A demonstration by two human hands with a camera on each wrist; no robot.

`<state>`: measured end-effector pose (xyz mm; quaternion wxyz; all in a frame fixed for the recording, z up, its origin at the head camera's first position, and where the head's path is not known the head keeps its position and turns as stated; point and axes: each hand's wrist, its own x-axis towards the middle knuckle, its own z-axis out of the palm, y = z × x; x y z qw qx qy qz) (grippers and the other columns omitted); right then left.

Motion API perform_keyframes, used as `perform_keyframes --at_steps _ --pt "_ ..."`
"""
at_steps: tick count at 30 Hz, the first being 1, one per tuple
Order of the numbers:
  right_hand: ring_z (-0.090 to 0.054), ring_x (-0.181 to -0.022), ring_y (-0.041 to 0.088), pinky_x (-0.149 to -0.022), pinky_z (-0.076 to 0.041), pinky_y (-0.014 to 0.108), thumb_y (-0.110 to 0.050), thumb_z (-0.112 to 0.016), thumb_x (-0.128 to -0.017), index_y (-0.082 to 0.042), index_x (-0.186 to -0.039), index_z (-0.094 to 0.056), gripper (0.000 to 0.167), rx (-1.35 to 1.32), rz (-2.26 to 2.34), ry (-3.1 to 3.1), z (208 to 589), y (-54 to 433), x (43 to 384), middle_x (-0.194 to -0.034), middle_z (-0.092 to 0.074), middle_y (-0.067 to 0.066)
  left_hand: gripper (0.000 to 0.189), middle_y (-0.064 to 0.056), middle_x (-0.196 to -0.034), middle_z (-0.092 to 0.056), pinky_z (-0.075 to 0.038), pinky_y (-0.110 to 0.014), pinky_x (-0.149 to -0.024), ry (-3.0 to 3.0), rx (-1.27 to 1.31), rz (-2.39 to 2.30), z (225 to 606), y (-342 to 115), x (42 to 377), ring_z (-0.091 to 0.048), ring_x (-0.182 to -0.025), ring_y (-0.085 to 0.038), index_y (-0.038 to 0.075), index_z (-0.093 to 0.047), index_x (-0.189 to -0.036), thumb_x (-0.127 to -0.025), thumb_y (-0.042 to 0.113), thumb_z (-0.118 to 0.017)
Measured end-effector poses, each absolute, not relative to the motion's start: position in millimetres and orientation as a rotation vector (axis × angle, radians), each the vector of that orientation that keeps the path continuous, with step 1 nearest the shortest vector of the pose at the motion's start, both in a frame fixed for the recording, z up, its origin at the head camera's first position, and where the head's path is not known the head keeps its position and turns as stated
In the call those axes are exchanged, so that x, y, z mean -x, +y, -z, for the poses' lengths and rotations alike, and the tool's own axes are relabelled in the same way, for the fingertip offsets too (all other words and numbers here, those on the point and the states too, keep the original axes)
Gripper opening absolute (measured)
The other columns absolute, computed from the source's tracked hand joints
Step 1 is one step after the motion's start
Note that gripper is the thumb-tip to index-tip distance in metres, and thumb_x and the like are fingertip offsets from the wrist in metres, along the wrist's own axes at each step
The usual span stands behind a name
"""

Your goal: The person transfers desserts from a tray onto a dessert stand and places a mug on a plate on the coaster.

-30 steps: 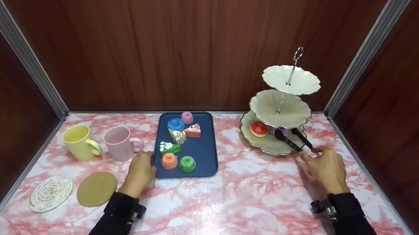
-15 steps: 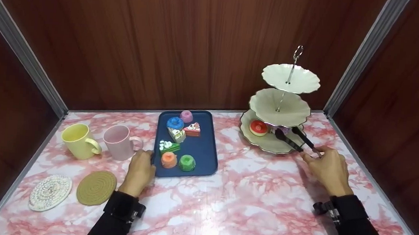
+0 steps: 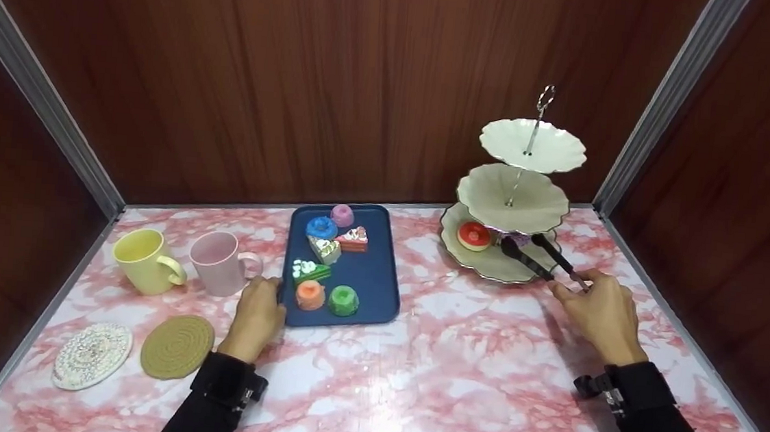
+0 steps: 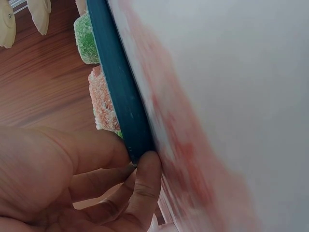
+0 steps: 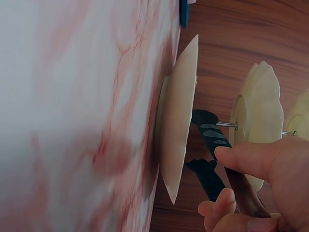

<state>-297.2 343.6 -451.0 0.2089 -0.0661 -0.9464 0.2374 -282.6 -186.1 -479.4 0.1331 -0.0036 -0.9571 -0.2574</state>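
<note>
Tray [image 3: 372,287] held at left, tongs [image 3: 534,263] reaching into the cake stand [image 3: 486,195] at right.
The left hand [image 3: 257,316] pinches the tray's edge; the right hand's [image 3: 598,315] fingers grip the tongs, tips apart near a purple piece [image 3: 522,240] on the bottom plate [image 3: 484,264]. Probably a placing step; next calls for clearing the middle plate.

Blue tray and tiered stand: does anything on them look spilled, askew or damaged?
No spill or damage shows. The tiered stand looks upright. At most, the treats on the blue tray seem uneven, bunched mostly toward its left side.
</note>
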Motion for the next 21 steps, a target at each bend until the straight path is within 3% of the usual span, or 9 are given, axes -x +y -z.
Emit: perform_keyframes --at_steps 7,11,21 --pt "-0.065 -0.076 0.032 -0.053 -0.043 0.040 -0.071 -0.058 -0.069 -0.009 -0.109 -0.065 0.075 0.119 -0.645 -2.596 451 340 294 -0.090 -0.070 0.011 0.043 -0.027 -0.101 -0.059 -0.044 -0.048 -0.089 -2.754 0.022 0.765 480 -186 283 -0.056 -0.099 -0.042 -0.008 -0.060 -0.113 -0.069 -0.005 -0.059" --pt "-0.065 -0.081 0.035 -0.060 -0.046 0.046 -0.068 -0.060 -0.070 -0.008 -0.108 -0.066 0.071 0.098 -0.661 -2.592 449 338 293 -0.095 -0.070 0.013 0.044 -0.026 -0.103 -0.059 -0.044 -0.048 -0.090 -2.757 0.007 0.778 480 -185 283 -0.056 -0.100 -0.041 -0.007 -0.060 -0.113 -0.070 -0.005 -0.059" --pt "-0.065 -0.074 0.029 -0.054 -0.043 0.038 -0.057 -0.068 -0.071 -0.013 -0.100 -0.068 0.052 0.101 -0.670 -2.587 447 332 292 -0.087 -0.070 0.009 0.044 -0.025 -0.102 -0.058 -0.044 -0.048 -0.090 -2.765 0.010 0.776 480 -186 282 -0.056 -0.100 -0.040 -0.008 -0.060 -0.114 -0.070 -0.004 -0.060"
